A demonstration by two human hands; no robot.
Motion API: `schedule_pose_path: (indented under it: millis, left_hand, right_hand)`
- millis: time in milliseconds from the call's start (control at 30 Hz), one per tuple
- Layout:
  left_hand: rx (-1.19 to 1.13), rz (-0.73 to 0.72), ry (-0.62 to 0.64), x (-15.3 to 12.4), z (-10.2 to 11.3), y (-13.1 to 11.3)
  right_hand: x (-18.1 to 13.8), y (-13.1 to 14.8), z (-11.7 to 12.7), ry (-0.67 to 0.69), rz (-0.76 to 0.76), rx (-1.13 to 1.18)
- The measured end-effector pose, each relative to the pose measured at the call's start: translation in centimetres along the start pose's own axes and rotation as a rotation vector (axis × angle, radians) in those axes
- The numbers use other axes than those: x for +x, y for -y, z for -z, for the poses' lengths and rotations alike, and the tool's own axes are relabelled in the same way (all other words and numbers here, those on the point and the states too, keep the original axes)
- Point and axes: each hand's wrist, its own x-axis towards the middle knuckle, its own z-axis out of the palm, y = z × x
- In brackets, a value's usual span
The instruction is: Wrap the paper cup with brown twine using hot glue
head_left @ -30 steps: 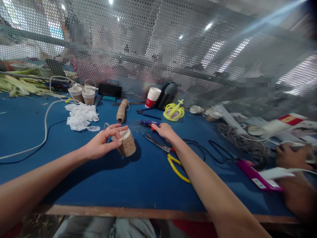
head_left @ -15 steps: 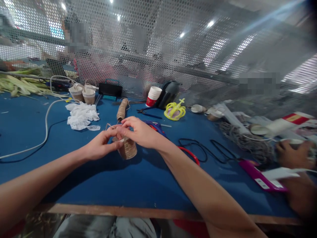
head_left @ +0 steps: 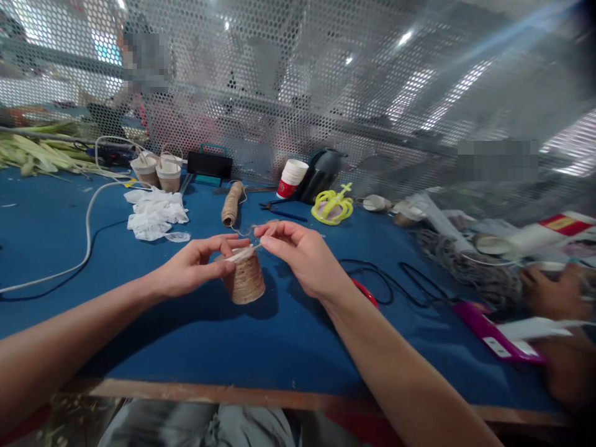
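Observation:
My left hand (head_left: 198, 264) grips the rim of a paper cup wrapped in brown twine (head_left: 245, 279), held tilted just above the blue table. Thumb on the near side, its fingers reach over the cup's mouth. At the cup's right edge, my right hand (head_left: 302, 254) pinches a strand of twine (head_left: 258, 246) between thumb and fingertips. Behind the hands lies a spool of twine (head_left: 232, 203), with a loose strand trailing from it toward my right fingers. The inside of the cup is mostly hidden.
Around the blue table (head_left: 186, 347) lie a crumpled white cloth (head_left: 156, 214), pliers (head_left: 284, 211), a yellow crown (head_left: 332, 206), stacked paper cups (head_left: 292, 179) and a dark kettle (head_left: 325, 174). Two wrapped cups (head_left: 168, 176) stand back left. Another person's hand (head_left: 552, 288) is at far right, near a purple box (head_left: 496, 335).
My right hand has moved right, away from my left fingers, drawing the twine strand out to the cup's right edge. More of the wrapped cup now shows.

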Motion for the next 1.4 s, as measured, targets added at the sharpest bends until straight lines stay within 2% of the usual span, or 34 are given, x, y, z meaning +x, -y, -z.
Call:
schedule_pose_path:
  millis: [267, 467, 967, 1400]
  left_hand:
    - [-0.055, -0.001, 0.044, -0.2, -0.2, 0.0]
    - [-0.058, -0.022, 0.068, -0.3, -0.2, -0.3]
    - [-0.093, -0.048, 0.113, -0.4, -0.3, -0.8]
    - [-0.200, 0.013, 0.166, -0.6, 0.0, -0.8]
  right_hand:
    - [-1.5, -1.0, 0.5, -0.052, 0.031, 0.068]
    - [-1.8, -1.5, 0.4, -0.067, -0.002, 0.062]
    - [-1.9, -1.3, 0.2, -0.029, -0.059, 0.037]
    - [-1.8, -1.4, 0.2, 0.006, -0.084, 0.178]
